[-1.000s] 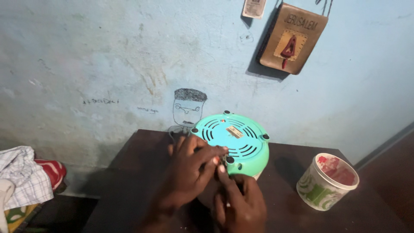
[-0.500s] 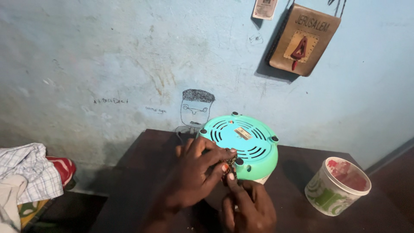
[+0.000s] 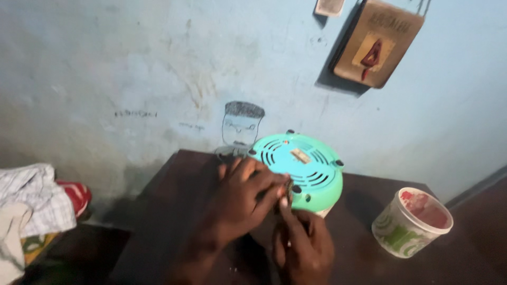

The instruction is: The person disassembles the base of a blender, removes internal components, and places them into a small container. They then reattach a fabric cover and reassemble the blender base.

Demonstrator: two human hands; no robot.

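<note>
Pressing on green vented housing [image 3: 302, 163] edge — left hand [image 3: 243, 198], right hand [image 3: 303, 245] fingertips together, grip unclear.

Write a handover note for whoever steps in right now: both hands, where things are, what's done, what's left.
Left hand: fingers laid over the near edge of the turquoise round appliance, which lies base-up on the dark table.
Right hand: below it, fingertips pinched at the same rim spot; whether it holds a tool cannot be told.
Nearby: white tub with red contents to the right, clothes pile far left.
Done: appliance turned over, vented base exposed.
Left: base remains on; work at the rim unfinished.
</note>
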